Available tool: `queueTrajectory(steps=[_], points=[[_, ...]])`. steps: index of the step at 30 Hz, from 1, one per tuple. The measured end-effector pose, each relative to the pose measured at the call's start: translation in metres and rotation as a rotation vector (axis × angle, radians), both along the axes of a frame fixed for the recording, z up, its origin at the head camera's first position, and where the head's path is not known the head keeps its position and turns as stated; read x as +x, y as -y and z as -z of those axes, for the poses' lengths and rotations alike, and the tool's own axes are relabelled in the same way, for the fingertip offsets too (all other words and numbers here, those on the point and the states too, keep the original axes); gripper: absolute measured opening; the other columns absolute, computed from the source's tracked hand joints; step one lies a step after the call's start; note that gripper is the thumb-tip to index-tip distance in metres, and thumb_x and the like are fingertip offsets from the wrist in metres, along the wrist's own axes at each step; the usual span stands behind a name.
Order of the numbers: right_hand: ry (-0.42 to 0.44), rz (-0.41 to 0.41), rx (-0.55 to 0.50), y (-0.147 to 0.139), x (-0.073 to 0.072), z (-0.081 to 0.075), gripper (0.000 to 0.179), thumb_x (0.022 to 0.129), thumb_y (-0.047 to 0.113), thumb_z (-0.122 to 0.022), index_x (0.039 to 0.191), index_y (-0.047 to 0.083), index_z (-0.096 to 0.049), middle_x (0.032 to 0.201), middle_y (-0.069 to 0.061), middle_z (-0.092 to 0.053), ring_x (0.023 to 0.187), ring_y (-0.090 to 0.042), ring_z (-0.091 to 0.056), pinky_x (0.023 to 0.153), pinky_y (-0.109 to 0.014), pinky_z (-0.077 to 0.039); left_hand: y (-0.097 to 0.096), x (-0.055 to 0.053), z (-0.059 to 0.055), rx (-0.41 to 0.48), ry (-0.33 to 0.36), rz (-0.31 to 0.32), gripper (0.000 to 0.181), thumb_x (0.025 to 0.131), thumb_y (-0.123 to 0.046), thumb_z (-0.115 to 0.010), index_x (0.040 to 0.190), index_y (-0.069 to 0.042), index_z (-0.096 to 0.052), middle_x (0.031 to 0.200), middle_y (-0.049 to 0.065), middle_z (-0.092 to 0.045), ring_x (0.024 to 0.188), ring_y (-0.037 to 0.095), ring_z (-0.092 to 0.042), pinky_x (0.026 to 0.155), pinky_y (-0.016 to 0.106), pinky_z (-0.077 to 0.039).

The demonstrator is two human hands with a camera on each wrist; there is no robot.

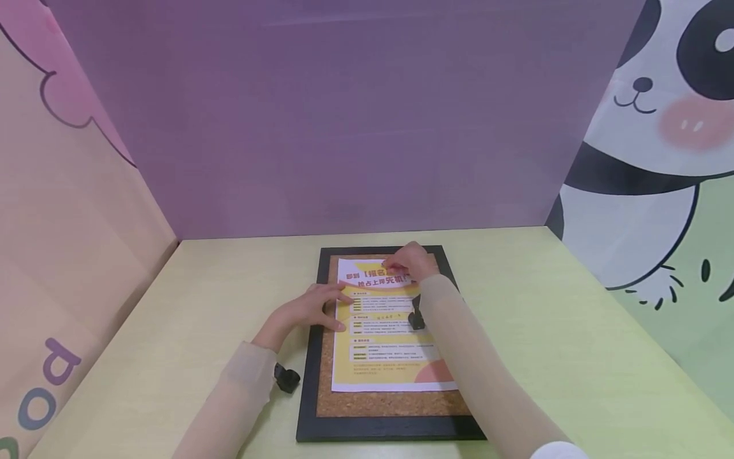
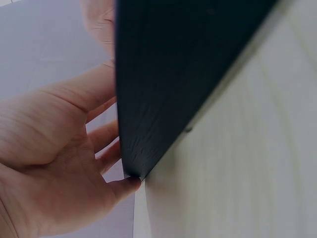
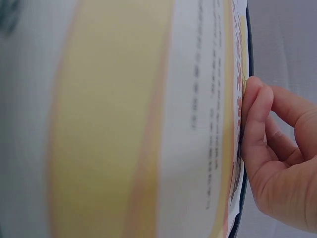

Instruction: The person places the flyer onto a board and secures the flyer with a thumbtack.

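Observation:
A printed yellow-and-white poster (image 1: 378, 366) lies flat on a cork board (image 1: 395, 405) with a black frame (image 1: 308, 395). My left hand (image 1: 312, 307) rests at the board's left side with spread fingers on the poster; in the left wrist view the frame's dark edge (image 2: 163, 64) covers several fingertips, and the little finger touches its corner. Near the poster's top, my right hand (image 1: 414, 260) bends its fingers against the paper. In the right wrist view, thumb and forefinger pinch a small yellowish pin (image 3: 245, 80), mostly hidden by the fingertips.
The board lies on a pale yellow-green table (image 1: 229, 280). Behind stands a purple wall panel (image 1: 344, 127). A pink wall (image 1: 86, 223) is at the left, and a wall with a panda picture (image 1: 648, 223) at the right.

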State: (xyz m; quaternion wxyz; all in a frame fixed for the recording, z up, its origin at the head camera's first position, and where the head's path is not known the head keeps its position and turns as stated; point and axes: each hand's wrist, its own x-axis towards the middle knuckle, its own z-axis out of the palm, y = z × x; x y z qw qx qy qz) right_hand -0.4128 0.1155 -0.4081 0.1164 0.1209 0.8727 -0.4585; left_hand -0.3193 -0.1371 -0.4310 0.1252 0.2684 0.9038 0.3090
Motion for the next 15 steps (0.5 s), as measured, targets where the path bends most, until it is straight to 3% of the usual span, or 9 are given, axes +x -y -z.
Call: queueTrajectory(steps=[11, 15], points=[[-0.030, -0.037, 0.009, -0.0005, 0.0017, 0.0006, 0.021, 0.084, 0.024, -0.077, 0.094, 0.005, -0.075, 0.087, -0.008, -0.071, 0.080, -0.021, -0.064, 0.068, -0.032, -0.048, 0.0015, -0.0009, -0.0011, -0.008, 0.005, 0.012, 0.059, 0.079, -0.024, -0.083, 0.133, -0.012, -0.061, 0.159, 0.011, -0.027, 0.142, 0.036, -0.020, 0.109, 0.053, -0.026], [-0.039, -0.027, 0.052, -0.0001, -0.0009, 0.0002, 0.022, 0.082, 0.022, -0.078, 0.093, 0.004, -0.074, 0.083, -0.007, -0.071, 0.075, -0.019, -0.065, 0.069, -0.032, -0.048, 0.0003, -0.0018, -0.0013, -0.005, 0.007, 0.017, 0.060, 0.079, -0.024, -0.083, 0.133, -0.011, -0.061, 0.159, 0.011, -0.027, 0.142, 0.036, -0.020, 0.109, 0.053, -0.026]])
